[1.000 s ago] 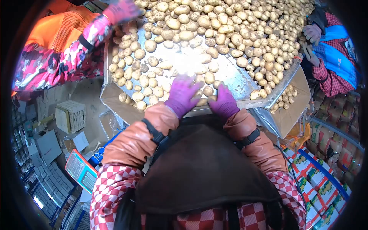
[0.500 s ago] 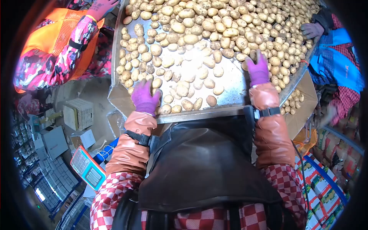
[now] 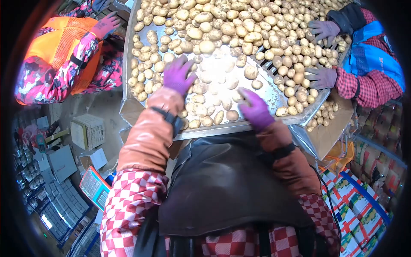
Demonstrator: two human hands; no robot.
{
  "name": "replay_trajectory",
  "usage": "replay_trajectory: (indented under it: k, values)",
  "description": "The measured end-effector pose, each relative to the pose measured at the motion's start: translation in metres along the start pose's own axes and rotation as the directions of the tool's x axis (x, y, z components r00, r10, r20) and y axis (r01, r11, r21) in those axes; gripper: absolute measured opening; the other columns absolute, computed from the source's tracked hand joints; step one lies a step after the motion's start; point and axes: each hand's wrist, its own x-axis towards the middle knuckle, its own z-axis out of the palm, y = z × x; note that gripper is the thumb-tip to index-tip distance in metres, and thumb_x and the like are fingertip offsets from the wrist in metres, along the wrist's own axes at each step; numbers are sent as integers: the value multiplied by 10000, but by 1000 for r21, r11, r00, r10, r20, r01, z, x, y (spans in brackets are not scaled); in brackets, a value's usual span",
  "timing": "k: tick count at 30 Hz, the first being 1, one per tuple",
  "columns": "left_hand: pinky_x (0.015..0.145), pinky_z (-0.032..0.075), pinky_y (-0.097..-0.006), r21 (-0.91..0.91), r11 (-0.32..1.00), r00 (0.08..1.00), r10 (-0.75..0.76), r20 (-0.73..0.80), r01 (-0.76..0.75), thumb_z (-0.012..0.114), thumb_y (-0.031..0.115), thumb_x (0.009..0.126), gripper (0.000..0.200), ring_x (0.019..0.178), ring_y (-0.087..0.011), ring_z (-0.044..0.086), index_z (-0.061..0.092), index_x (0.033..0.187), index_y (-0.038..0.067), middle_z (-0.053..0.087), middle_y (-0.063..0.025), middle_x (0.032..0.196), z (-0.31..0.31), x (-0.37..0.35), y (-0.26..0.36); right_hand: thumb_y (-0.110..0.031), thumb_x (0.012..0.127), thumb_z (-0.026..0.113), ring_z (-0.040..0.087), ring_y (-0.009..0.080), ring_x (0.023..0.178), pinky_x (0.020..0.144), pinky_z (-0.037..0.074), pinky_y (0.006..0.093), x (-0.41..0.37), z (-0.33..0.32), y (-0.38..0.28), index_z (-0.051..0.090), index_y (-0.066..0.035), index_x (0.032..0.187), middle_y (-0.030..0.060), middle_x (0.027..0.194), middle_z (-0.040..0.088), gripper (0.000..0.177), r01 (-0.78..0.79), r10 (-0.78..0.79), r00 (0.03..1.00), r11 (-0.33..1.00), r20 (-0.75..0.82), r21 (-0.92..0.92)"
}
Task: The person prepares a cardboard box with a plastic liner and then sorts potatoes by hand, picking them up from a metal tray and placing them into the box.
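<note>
Many potatoes [image 3: 227, 30] lie over a metal table [image 3: 267, 92], packed densely at the back and right and more loosely in front. My left hand [image 3: 179, 75], in a purple glove, rests with spread fingers on potatoes left of the bright glare. Near the table's front edge, right of the middle, my right hand [image 3: 256, 107] wears a purple glove too; its fingers are bent and blurred, and what they hold, if anything, cannot be made out. Just left of it lies a small group of potatoes [image 3: 227, 103].
At the right, a co-worker in a blue vest [image 3: 372, 60] has both gloved hands on the potatoes. Another person in an orange vest [image 3: 60, 38] stands at the left. A cardboard box with potatoes [image 3: 327, 132], a scale [image 3: 95, 186] and a crate [image 3: 90, 130] are also in view.
My left hand has moved forward and right. My right hand has come left and toward the front edge. The co-worker at the right now has both hands on the potatoes.
</note>
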Motion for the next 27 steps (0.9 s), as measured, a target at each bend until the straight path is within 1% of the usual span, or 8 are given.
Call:
replay_trajectory:
  k: [3, 7, 10, 13, 19, 22, 24, 27]
  values:
    - [977, 394, -495, 134, 991, 989, 26, -143, -7, 682, 327, 764, 514, 1178, -371, 492, 585, 1250, 187, 546, -123, 1280, -17, -66, -13, -90, 935, 576, 586, 151, 1108, 957, 454, 250, -20, -41, 7, 539, -1, 1323, 97, 1200, 628, 400, -357, 391, 919, 876, -45, 324]
    - [878, 420, -473, 125, 936, 929, -298, -218, 329, 668, 206, 708, 337, 1009, -356, 546, 675, 1044, 173, 630, -86, 1100, -21, -107, 2, -63, 950, 555, 585, 162, 1114, 972, 449, 263, -34, -55, 29, 531, 33, 1315, 127, 1202, 625, 378, -252, 282, 941, 953, -185, 171]
    - [903, 401, -500, -87, 976, 951, -215, -222, 200, 673, 231, 725, 323, 1057, -342, 532, 668, 1037, 145, 612, -97, 1138, -22, -103, 71, -64, 951, 554, 586, 170, 1119, 975, 449, 273, -26, -38, -1, 521, 38, 1322, 129, 1199, 628, 386, -288, 323, 943, 915, -82, 284]
    - [957, 378, -513, -146, 960, 971, 240, -16, -240, 684, 272, 743, 380, 1166, -368, 479, 622, 1103, 167, 523, -112, 1275, -12, -113, 85, -78, 933, 573, 589, 187, 1129, 982, 449, 293, -18, -24, -10, 512, 11, 1343, 145, 1210, 633, 424, -197, 204, 978, 970, -37, 145]
    - [821, 463, -452, 108, 950, 948, -274, -162, 293, 660, 177, 723, 248, 975, -326, 583, 676, 968, 150, 618, -106, 1056, -18, -143, 8, -169, 838, 673, 623, 256, 1110, 953, 481, 331, -10, -40, -8, 520, -45, 1350, 186, 1183, 640, 548, -168, 155, 976, 982, -150, -81]
    - [829, 471, -451, 97, 953, 942, -263, -206, 287, 653, 172, 735, 228, 986, -333, 592, 669, 959, 134, 625, -111, 1081, -46, -130, 15, -193, 818, 681, 629, 289, 1073, 924, 495, 351, -5, -29, -23, 509, -38, 1352, 195, 1154, 636, 582, -563, 561, 827, 822, 47, 88]
    - [870, 472, -456, -67, 984, 967, -176, -183, 166, 651, 216, 770, 298, 1002, -364, 599, 672, 1054, 128, 635, -163, 1151, -50, -107, 40, -288, 788, 715, 624, 304, 1036, 889, 500, 394, -11, 9, -29, 587, -66, 1248, 207, 1205, 598, 527, -143, 147, 989, 854, -31, -501]
    - [852, 515, -445, -54, 983, 971, -166, 172, 178, 639, 183, 802, 538, 1024, -381, 617, 500, 1320, 225, 518, -162, 1349, -28, -67, 74, -373, 827, 659, 621, 319, 1026, 843, 512, 412, -5, 56, -23, 620, -98, 1167, 169, 1148, 619, 439, 126, -72, 978, 952, 197, -280]
